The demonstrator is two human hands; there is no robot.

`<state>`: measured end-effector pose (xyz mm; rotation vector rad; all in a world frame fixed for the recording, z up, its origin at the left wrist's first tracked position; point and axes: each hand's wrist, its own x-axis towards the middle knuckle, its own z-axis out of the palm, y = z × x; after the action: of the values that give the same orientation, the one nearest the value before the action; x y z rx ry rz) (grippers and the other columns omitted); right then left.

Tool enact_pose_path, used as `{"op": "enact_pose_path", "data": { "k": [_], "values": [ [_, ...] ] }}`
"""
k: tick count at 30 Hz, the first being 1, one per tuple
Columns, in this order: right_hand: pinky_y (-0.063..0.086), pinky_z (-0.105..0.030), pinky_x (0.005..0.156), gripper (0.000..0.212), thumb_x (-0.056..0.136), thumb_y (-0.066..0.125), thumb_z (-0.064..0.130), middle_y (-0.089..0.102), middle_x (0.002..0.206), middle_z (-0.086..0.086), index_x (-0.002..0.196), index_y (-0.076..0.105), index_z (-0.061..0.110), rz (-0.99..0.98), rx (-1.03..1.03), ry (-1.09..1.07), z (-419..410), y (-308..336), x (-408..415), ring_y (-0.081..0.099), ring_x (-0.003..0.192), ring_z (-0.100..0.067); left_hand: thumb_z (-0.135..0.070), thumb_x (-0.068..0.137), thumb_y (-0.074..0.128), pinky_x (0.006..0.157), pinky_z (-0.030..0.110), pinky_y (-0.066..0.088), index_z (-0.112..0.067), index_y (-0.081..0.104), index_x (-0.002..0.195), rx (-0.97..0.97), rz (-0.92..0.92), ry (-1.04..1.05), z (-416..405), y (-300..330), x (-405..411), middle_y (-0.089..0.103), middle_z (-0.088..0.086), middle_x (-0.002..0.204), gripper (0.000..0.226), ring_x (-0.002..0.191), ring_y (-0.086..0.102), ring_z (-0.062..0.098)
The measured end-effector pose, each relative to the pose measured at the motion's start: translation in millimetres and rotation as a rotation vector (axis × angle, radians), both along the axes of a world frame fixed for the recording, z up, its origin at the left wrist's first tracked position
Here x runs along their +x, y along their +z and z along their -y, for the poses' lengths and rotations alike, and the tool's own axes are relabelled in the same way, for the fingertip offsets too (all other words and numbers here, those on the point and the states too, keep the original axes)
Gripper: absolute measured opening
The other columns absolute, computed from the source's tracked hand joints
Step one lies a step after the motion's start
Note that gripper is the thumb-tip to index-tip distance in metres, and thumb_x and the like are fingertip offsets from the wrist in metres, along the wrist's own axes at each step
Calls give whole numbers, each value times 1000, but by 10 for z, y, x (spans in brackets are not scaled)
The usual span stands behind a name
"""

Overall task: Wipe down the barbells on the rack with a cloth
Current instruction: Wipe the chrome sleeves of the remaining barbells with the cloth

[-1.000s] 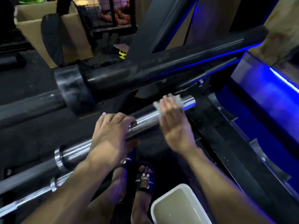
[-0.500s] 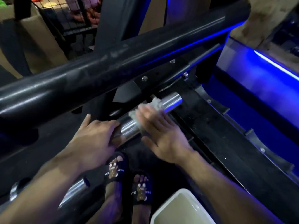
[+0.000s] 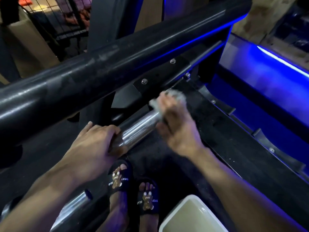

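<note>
A chrome barbell sleeve (image 3: 139,127) runs from lower left to upper right below a thick black barbell (image 3: 100,71) on the rack. My left hand (image 3: 93,144) grips the chrome sleeve from above, fingers curled over it. My right hand (image 3: 177,129) holds a pale cloth (image 3: 167,101) bunched over the sleeve's far end; the hand and cloth are motion-blurred. The end of the sleeve is hidden under the cloth.
A white tub of murky water (image 3: 192,216) stands on the floor at the bottom right, next to my feet in dark slippers (image 3: 133,188). The black rack frame (image 3: 160,81) with bolts crosses above. A blue-lit platform edge (image 3: 267,91) runs along the right.
My right hand with the cloth has slid outward along the chrome sleeve to its end. My left hand keeps its grip on the sleeve. The camera has shifted slightly.
</note>
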<state>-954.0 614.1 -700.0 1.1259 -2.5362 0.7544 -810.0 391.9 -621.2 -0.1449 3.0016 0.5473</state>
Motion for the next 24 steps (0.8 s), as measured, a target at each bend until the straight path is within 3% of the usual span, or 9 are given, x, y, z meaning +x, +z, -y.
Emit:
{"op": "enact_pose_path", "data": {
  "k": [3,6,9,11,13,15,19,21,24],
  "values": [
    [19,-52,126,62,106,31,34,30,165,-17,156,33,-2,23,-17,-276,197,72,52,23,156,-31,-53,88,66,105,49,40,-38,53,93,29,-21,10,-2,-22,15,50,-21,73,20,77,43,5],
    [25,-53,121,63,100,42,40,49,151,-20,147,46,-1,-57,16,31,493,62,671,44,142,-37,-53,88,68,95,46,42,-36,56,91,18,-31,24,-37,-13,19,48,-21,72,21,82,50,17],
    [21,-46,126,62,102,47,40,47,155,-13,154,43,8,-214,162,303,374,117,546,41,145,-31,-53,86,71,98,48,41,-37,53,87,21,-8,49,-35,-12,33,54,-18,74,23,83,51,17],
    [26,-46,123,54,100,51,32,52,148,-14,148,50,8,-145,196,109,207,84,124,43,140,-35,-56,87,68,107,51,39,-37,59,105,27,5,60,-21,-19,46,59,-20,85,28,96,57,17],
    [32,-53,119,47,101,57,23,54,145,-18,142,55,-1,-13,13,-146,106,127,-68,45,140,-38,-58,87,66,112,52,36,-38,60,114,24,20,59,-10,-22,48,55,-22,86,34,103,57,16],
    [27,-57,121,58,104,49,33,47,150,-23,145,48,-8,-9,-72,-201,256,104,194,37,146,-40,-58,87,65,115,50,33,-36,62,115,26,32,64,-18,-9,34,51,-23,86,36,106,57,17],
    [14,-51,127,81,95,60,50,34,164,-14,157,36,3,-91,79,234,455,-18,856,22,156,-29,-55,89,61,116,49,30,-36,53,91,20,47,40,26,-52,20,49,-22,77,21,91,48,10],
    [18,-44,127,74,98,54,48,36,163,-11,159,33,11,-282,209,337,339,95,618,26,155,-26,-54,92,57,120,48,24,-33,55,94,37,79,53,47,-71,13,53,-19,78,21,87,42,6],
    [34,-39,117,58,104,41,37,50,148,-11,155,41,10,-167,90,4,158,106,44,42,142,-26,-57,95,44,125,43,12,-31,59,117,134,148,91,58,-41,9,64,-14,88,37,96,55,4]
  ]
}}
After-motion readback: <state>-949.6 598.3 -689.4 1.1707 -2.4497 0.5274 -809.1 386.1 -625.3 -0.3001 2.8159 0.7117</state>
